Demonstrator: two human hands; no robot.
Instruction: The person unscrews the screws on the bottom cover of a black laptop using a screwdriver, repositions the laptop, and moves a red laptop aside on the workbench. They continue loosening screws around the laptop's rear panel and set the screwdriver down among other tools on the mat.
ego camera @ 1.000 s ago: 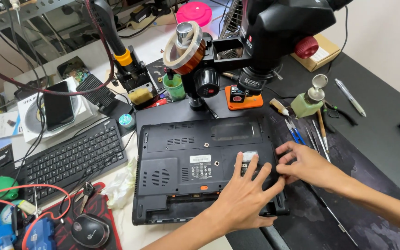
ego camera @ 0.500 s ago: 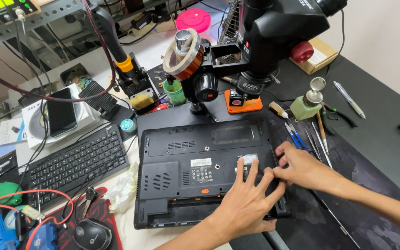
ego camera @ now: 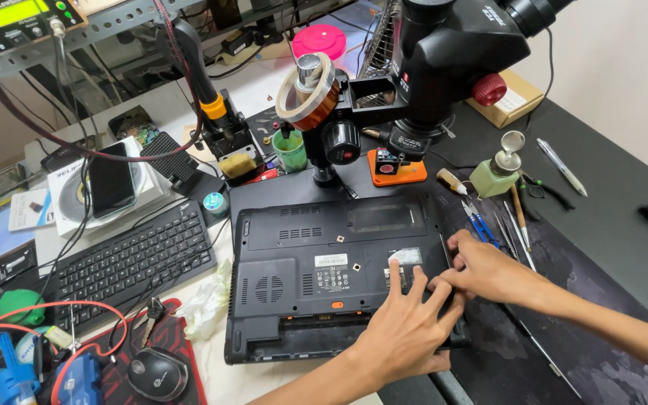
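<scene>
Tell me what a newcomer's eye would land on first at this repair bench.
First, the black laptop lying upside down in the middle, with the left hand spread flat on its near right corner and the right hand pinching at its right edge. Above it looms a big black microscope with a roll of amber tape on its post. To the left, a black keyboard sits among red cables.

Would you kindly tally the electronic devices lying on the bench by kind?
Laptop: 1, upside down, with left hand and right hand on it
Keyboard: 1
Mouse: 1
Phone: 1
Total: 4
</scene>
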